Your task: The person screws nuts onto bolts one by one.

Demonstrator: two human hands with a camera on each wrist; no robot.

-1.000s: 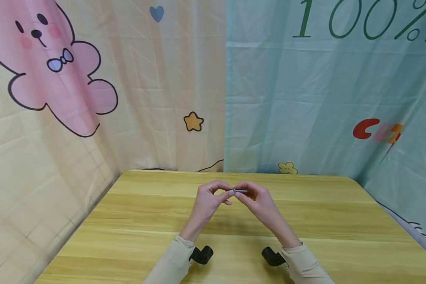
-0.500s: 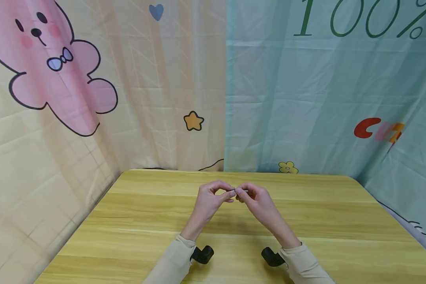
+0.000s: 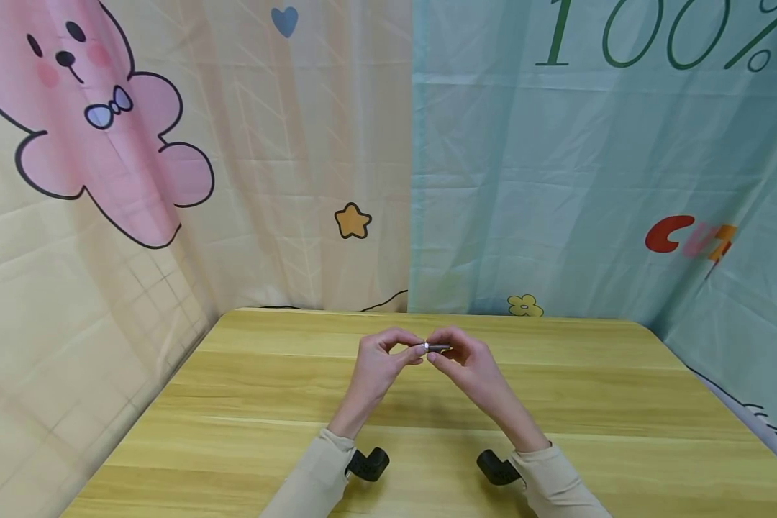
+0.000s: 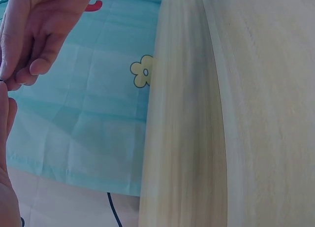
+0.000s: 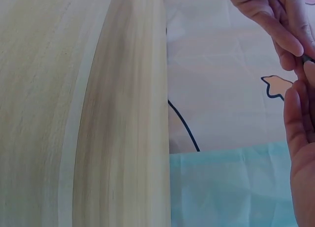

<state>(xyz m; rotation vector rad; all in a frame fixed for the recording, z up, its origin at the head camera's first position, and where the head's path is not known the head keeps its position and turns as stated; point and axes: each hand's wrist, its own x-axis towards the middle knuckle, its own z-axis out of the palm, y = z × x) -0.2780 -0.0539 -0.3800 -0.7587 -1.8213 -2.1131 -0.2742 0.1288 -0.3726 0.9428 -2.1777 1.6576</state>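
Both hands meet above the wooden table (image 3: pixel 388 410), near the middle of the head view. Between them lies a small, thin grey metal rod like a bolt (image 3: pixel 439 348), level, with a bright wider piece at its left end. My left hand (image 3: pixel 374 370) pinches that left end between thumb and forefinger. The thumb and fingers of my right hand (image 3: pixel 475 365) grip the rod from the other side, its shaft showing between them. A dark bit of the bolt (image 5: pixel 307 58) shows at the fingertips in the right wrist view; the fingers hide most of it in the left wrist view.
Behind the table hang a beige curtain (image 3: pixel 265 180) and a teal curtain (image 3: pixel 531 180), close to its far edge. Black curved devices stick out from the cuffs, one by the left sleeve (image 3: pixel 317 475) and one by the right sleeve (image 3: pixel 560 482).
The right fingers closed over the rod half a second ago and now sit higher and more apart, showing more of it. The left hand has barely shifted and keeps its pinch.
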